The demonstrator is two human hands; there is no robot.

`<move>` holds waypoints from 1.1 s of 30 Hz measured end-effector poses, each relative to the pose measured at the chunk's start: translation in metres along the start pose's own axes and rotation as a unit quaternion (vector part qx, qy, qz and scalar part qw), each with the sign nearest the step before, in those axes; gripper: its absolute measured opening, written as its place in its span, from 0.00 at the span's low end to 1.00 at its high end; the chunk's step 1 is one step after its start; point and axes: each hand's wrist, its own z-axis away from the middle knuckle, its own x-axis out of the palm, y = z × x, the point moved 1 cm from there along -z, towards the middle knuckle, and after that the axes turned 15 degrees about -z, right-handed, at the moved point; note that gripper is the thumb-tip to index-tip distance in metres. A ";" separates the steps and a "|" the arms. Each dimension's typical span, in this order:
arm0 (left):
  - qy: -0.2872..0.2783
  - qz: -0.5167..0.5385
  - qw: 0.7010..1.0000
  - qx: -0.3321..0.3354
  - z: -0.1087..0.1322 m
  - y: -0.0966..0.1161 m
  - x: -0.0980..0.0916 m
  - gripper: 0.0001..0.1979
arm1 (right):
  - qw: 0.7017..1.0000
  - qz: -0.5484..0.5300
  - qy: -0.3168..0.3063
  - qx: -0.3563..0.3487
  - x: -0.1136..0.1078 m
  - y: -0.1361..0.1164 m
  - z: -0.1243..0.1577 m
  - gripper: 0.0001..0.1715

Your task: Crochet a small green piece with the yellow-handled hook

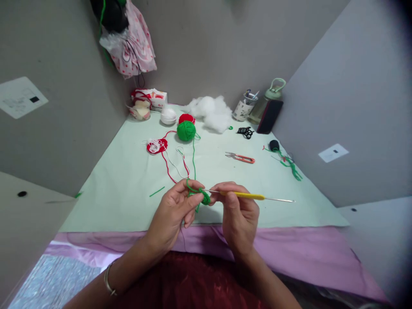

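Observation:
My left hand pinches a small green crochet piece between thumb and fingers, with green yarn looped over the index finger. In my right hand is a crochet hook with a yellow handle, held like a pencil. Its thin metal tip reaches left to the top of the green piece; whether it passes through a loop is too small to tell. A strand runs from my left hand up to the green yarn ball. Red and white strands lie just beyond my fingers.
Orange thread snips lie beyond my right hand. Behind are a red yarn ball, white stuffing, a pen cup, a bottle and a phone. Grey partition walls enclose the table.

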 end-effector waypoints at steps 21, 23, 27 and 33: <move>-0.032 0.046 0.998 -0.037 -0.001 -0.005 -0.001 0.15 | 0.999 0.035 0.010 -0.005 -0.005 -0.007 -0.001 0.11; -0.034 0.049 0.997 -0.040 -0.002 -0.006 -0.002 0.14 | 0.998 0.050 0.018 -0.024 -0.006 -0.010 -0.002 0.11; -0.041 0.051 0.997 -0.045 -0.003 -0.007 -0.003 0.12 | 0.996 0.074 0.010 -0.051 -0.006 -0.016 -0.001 0.12; -0.043 0.048 0.996 -0.055 -0.002 -0.004 -0.002 0.14 | 0.991 0.111 -0.031 -0.067 -0.003 -0.018 0.000 0.13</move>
